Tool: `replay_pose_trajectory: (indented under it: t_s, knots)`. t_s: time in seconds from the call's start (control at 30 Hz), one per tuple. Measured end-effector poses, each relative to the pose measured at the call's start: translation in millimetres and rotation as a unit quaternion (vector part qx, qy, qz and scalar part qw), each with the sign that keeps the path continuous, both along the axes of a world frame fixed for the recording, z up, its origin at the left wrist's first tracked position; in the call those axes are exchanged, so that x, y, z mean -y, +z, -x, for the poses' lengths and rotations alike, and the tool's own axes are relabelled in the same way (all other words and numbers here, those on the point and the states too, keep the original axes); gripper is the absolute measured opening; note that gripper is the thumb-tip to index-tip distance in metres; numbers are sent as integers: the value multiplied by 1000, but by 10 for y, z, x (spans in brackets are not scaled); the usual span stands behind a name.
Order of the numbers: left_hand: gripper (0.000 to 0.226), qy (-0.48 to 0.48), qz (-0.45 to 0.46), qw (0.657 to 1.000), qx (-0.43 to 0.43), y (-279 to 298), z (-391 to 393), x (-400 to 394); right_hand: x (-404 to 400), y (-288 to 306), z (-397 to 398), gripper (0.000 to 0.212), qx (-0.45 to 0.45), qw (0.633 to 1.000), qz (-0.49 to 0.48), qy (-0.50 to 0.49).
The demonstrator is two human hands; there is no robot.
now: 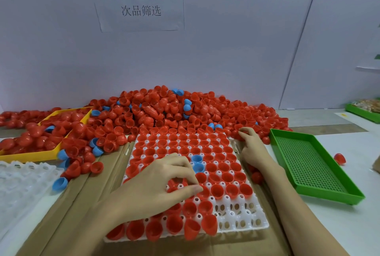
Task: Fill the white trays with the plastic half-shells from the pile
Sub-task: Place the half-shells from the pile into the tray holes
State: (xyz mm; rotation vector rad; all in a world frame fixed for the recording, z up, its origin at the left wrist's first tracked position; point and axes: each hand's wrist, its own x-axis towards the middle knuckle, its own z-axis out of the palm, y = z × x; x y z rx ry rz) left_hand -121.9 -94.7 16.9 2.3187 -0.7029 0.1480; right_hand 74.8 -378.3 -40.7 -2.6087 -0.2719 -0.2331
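A white tray [242, 219] lies in front of me, nearly full of red half-shells, with two blue ones [197, 162] near its middle; several cells at its near right corner are bare. My left hand [156, 185] hovers over the tray's middle, its thumb and fingers pinching a red half-shell [202, 191] at a cell. My right hand [251, 146] reaches to the pile's near edge past the tray's far right corner, fingers curled on red shells there. The big pile of red and a few blue half-shells [164, 111] spreads along the wall behind the tray.
A yellow tray [49, 154] heaped with shells sits far left, a second white tray [20, 183] at near left. A green perforated tray [310, 165] lies right of the white one, a lone red shell [340, 158] beyond it. Cardboard [98, 175] underlies the tray.
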Motion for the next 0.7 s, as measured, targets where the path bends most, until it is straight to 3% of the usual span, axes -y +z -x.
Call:
replay_pose_trajectory:
  t_s: [0.23,0.37,0.53,0.7]
  knots:
    - [18,18,20,999,21,16,-26,-40,41,125,105,40,64,994,-90,-7]
    - [18,22,16,999,29,11,-32,-43,39,122,142,38,112,990,-91,3]
    - [18,19,14,999,34,5,-37,-40,86,56,81,44,50,998,-29,5]
    - [19,29,12,999,41,-9,-58,-51,103,70,83,32,86,990,-107,-18]
